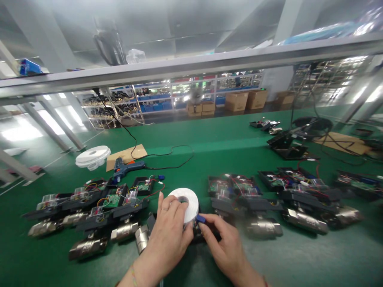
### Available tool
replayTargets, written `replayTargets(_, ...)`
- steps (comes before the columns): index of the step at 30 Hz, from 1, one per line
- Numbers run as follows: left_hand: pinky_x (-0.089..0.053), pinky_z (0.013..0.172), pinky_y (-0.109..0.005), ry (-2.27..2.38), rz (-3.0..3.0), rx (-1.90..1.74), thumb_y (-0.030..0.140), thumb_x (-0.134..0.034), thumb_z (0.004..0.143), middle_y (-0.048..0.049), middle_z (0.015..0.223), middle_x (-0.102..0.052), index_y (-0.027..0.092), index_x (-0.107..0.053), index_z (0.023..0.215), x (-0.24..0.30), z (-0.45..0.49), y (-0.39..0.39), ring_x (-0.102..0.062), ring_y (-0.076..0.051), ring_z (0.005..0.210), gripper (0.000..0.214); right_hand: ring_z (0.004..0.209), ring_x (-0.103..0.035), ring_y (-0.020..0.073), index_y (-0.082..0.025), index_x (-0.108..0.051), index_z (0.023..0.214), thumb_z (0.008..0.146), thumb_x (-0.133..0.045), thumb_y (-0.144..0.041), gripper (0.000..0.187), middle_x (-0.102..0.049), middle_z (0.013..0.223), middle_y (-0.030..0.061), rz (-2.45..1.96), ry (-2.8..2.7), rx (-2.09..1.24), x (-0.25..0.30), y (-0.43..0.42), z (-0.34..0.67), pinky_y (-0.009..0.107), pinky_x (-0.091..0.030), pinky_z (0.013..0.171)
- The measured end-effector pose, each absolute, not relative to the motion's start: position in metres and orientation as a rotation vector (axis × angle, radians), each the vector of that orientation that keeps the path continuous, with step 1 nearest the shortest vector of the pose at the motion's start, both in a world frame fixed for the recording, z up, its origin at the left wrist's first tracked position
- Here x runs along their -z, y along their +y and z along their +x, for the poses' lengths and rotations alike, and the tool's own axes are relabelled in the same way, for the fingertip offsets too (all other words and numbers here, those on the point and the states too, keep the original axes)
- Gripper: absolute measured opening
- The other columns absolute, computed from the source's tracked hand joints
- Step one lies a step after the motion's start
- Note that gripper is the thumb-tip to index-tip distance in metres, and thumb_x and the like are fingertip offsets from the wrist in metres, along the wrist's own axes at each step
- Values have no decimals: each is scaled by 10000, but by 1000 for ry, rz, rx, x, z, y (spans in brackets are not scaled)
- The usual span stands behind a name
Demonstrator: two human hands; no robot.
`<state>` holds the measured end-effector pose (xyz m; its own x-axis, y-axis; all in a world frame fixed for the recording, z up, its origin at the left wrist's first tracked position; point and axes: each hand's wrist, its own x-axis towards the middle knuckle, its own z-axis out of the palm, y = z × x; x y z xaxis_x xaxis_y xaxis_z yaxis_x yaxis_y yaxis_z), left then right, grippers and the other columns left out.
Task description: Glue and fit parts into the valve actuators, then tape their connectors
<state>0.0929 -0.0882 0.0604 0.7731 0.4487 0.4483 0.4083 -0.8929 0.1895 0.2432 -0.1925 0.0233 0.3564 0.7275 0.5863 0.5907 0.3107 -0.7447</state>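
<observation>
My left hand (170, 227) grips a white roll of tape (191, 199), fingers over its top and reaching the centre hole. Close to the roll's right edge, my right hand (223, 241) pinches a small blue part (200, 219) between thumb and fingers. Beneath the roll lies a dark valve unit, mostly covered by the roll and my hands. Its metal valve body (142, 238) shows left of my left wrist. Farther left stand several black housings with green circuit boards (113, 200) and metal ball valves (88, 248).
More valve units (305, 221) line the right side of the green table (167, 135). A blue glue gun (127, 167) lies by a cardboard piece (140, 151), its black cord looping across the table. White reels (93, 154) sit at left. A shelf beam (191, 65) crosses above.
</observation>
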Motion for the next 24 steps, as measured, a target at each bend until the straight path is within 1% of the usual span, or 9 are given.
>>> replayTargets(5, -331, 1137, -805, 701, 2857, -743, 129, -525, 910, -137, 1114, -656, 127, -606, 1180, -59, 96, -89, -556, -356, 1181, 282, 770, -745, 138, -230, -726, 1041, 973, -601, -192, 148, -775, 882, 2, -1365, -1320, -109, -23, -190, 242, 184, -554, 694)
replayTargets(9, -356, 1144, -776, 714, 2841, -781, 105, -488, 902, -139, 1140, -648, 129, -583, 1217, -56, 97, -95, -569, -339, 1192, 329, 677, -713, 174, -208, -747, 996, 957, -616, -229, 138, -760, 801, 29, -1387, -1267, -80, -20, -190, 235, 245, -534, 624)
replayTargets(12, -367, 1143, -764, 760, 2816, -885, 80, -463, 901, -135, 1129, -645, 127, -569, 1236, -52, 101, -103, -577, -335, 1179, 354, 616, -692, 182, -199, -752, 950, 950, -642, -284, 139, -744, 743, 38, -1419, -1168, -115, -19, -190, 227, 261, -540, 598)
replayTargets(15, -384, 1134, -726, 883, 2825, -1134, 91, -455, 942, -164, 1118, -646, 72, -562, 1265, -46, 107, -113, -572, -342, 1155, 341, 570, -692, 175, -194, -731, 895, 975, -628, -390, 235, -735, 697, 36, -1445, -1025, -233, -16, -188, 221, 247, -561, 554)
replayTargets(18, -345, 1188, -634, 946, 2883, -1359, 118, -546, 953, -184, 1165, -648, 30, -539, 1328, -43, 111, -123, -562, -330, 1168, 385, 546, -705, 190, -178, -684, 866, 987, -589, -529, 383, -741, 673, 53, -1451, -885, -394, -10, -183, 220, 249, -572, 489)
replayTargets(19, -334, 1204, -612, 953, 2874, -1419, 119, -585, 941, -177, 1175, -648, 40, -522, 1360, -45, 109, -127, -565, -323, 1174, 431, 528, -702, 192, -172, -670, 863, 981, -587, -563, 417, -743, 664, 59, -1451, -848, -447, -8, -181, 220, 252, -572, 470)
replayTargets(21, -332, 1218, -608, 978, 2785, -1536, 124, -629, 919, -153, 1177, -646, 94, -475, 1429, -53, 98, -131, -579, -313, 1178, 534, 488, -684, 188, -160, -658, 854, 953, -614, -612, 465, -740, 644, 68, -1452, -792, -535, -6, -179, 221, 251, -559, 435)
replayTargets(23, -374, 1201, -619, 1011, 2678, -1632, 163, -623, 921, -132, 1177, -645, 160, -441, 1475, -63, 74, -130, -594, -315, 1178, 583, 485, -674, 185, -150, -668, 853, 916, -638, -661, 515, -739, 650, 79, -1452, -764, -584, -6, -178, 222, 252, -554, 431)
replayTargets(24, -407, 1183, -615, 1020, 2649, -1657, 188, -603, 927, -125, 1174, -650, 181, -455, 1471, -65, 58, -126, -602, -318, 1178, 564, 502, -677, 187, -146, -679, 862, 898, -642, -687, 543, -740, 662, 85, -1452, -759, -594, -7, -179, 223, 254, -557, 442)
